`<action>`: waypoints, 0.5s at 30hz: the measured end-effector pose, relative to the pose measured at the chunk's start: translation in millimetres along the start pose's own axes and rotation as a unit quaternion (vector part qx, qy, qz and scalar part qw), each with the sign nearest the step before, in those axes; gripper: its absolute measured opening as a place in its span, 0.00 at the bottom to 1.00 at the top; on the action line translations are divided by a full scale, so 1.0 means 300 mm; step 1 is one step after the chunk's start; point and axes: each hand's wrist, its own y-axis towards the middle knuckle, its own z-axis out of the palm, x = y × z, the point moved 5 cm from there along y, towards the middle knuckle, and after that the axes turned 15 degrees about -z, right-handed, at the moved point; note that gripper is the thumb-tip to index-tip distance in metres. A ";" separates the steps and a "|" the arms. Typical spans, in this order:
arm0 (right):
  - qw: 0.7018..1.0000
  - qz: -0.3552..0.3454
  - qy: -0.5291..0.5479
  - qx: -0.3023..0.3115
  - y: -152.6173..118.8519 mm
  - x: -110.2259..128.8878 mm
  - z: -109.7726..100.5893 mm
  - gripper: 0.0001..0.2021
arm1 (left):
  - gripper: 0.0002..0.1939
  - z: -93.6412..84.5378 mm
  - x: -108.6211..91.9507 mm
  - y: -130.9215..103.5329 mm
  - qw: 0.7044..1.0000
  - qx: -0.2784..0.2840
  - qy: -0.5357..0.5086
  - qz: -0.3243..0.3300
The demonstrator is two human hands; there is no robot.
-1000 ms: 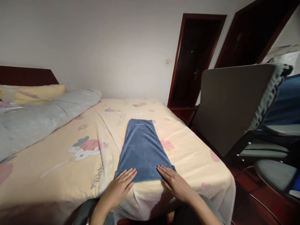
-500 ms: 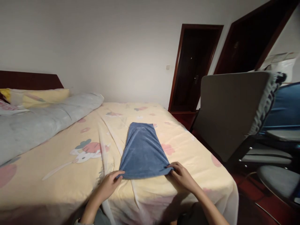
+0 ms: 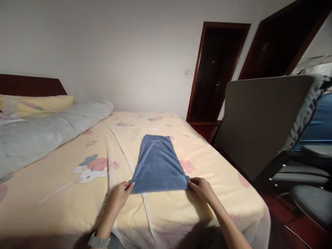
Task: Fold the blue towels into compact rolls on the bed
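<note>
A blue towel (image 3: 158, 159) lies on the bed, narrow at its far end, where small pale lettering shows, and wider toward me. Its near edge is turned over into a flat band across the width. My left hand (image 3: 119, 197) pinches the near left corner between thumb and fingers. At the near right corner, my right hand (image 3: 202, 188) grips the band's other end the same way. A watch with a grey strap is on my left wrist.
The bed (image 3: 64, 211) wears a yellow sheet with rabbit and strawberry prints. A grey quilt (image 3: 52, 131) and a yellow pillow (image 3: 44, 105) lie at the left. Right of the bed stand a large grey panel (image 3: 264, 124) and a round stool (image 3: 312, 200). A dark door (image 3: 216, 76) is behind.
The towel's near edge has been folded up and over into a band. Both hands moved slightly away from me with the corners. The view has shifted a little.
</note>
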 end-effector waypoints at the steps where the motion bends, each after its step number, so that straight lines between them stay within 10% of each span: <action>1: 1.000 -0.001 -0.005 -0.003 0.001 0.005 -0.001 0.16 | 0.19 0.005 0.001 0.005 1.000 -0.001 -0.001 0.000; 15: 0.995 0.046 0.067 -0.064 0.045 -0.046 0.039 0.18 | 0.16 0.059 -0.013 0.071 0.987 -0.026 -0.155 -0.040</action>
